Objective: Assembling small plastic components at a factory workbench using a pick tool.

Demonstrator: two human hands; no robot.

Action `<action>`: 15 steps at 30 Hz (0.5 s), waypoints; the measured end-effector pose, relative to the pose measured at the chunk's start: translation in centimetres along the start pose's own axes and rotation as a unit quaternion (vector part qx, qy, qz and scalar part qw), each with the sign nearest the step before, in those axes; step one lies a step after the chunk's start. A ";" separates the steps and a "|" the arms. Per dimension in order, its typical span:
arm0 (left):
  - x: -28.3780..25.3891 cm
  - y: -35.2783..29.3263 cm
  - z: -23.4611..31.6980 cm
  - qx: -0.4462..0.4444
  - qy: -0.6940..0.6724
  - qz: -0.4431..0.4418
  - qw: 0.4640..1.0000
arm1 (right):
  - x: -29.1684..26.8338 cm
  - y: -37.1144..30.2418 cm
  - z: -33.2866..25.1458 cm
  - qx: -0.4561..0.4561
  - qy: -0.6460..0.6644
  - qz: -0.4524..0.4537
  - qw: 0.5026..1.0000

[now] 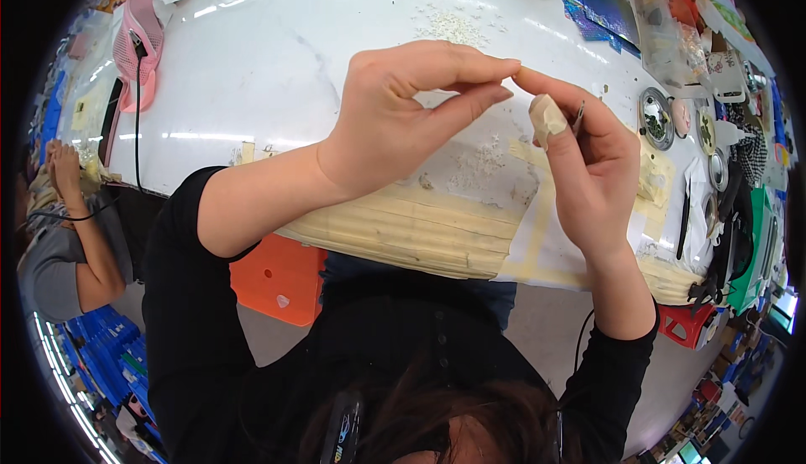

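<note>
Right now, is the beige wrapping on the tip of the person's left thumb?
No, the beige wrapping covers the thumb tip of the right hand, while the left hand shows a bare thumb.

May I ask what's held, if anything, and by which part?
The right hand holds a metallic thing, gripped part hidden; whether the left hand holds anything is unclear.

Free tabletop (243,69) left, dishes (658,141) right

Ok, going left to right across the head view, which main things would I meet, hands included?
Pink mesh-sided fabric item, flat orange plastic object with a round hole, left hand, right hand, round metal dish with dark green contents, green plastic object.
</note>
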State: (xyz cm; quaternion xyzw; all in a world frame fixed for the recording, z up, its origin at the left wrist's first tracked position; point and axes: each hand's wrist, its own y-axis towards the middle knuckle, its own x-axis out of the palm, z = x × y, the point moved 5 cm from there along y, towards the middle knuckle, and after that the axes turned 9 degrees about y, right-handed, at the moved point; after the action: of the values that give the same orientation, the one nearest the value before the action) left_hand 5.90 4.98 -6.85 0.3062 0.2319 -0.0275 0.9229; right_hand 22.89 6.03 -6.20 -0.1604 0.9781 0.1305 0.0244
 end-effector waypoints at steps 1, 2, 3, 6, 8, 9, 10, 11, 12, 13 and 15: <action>-0.3 0.2 -0.1 -0.002 0.001 -0.001 1.000 | 0.1 -0.1 -0.2 -0.011 0.003 -0.013 1.000; -0.4 0.3 -0.2 -0.009 -0.013 -0.001 1.000 | 0.2 -0.2 -0.3 -0.041 -0.006 -0.029 0.999; -0.4 0.3 -0.4 -0.029 -0.044 -0.002 0.999 | 0.3 -0.2 -0.4 -0.062 -0.019 -0.044 0.997; -0.1 0.2 -1.0 -0.094 -0.138 -0.014 0.986 | 0.2 -0.1 -0.9 -0.103 -0.057 -0.057 0.991; 0.1 0.2 -0.9 -0.150 -0.197 -0.030 0.969 | 0.1 0.0 -1.1 -0.108 -0.072 -0.056 0.990; 0.3 0.2 -1.1 -0.162 -0.215 -0.037 0.962 | 0.1 0.0 -1.1 -0.103 -0.073 -0.054 0.990; 0.6 0.0 -1.3 -0.176 -0.234 -0.043 0.955 | 0.1 0.0 -1.2 -0.098 -0.075 -0.053 0.991; 0.8 -0.2 -1.5 -0.189 -0.253 -0.050 0.948 | 0.1 0.0 -1.3 -0.109 -0.085 -0.058 0.989; 0.9 -0.2 -1.5 -0.203 -0.265 -0.053 0.941 | 0.2 0.1 -1.4 -0.121 -0.094 -0.062 0.986; 0.9 -0.2 -1.5 -0.217 -0.278 -0.055 0.934 | 0.2 0.1 -1.6 -0.131 -0.103 -0.066 0.984; 0.8 -0.2 -1.5 -0.238 -0.288 -0.056 0.926 | -0.1 0.1 -1.7 -0.133 -0.120 -0.048 0.983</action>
State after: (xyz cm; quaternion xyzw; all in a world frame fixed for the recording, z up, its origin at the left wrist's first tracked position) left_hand 5.96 5.81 -8.39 0.0435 -0.0274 -0.1098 0.9926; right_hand 22.94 5.67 -4.51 -0.1921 0.9330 0.2766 0.1266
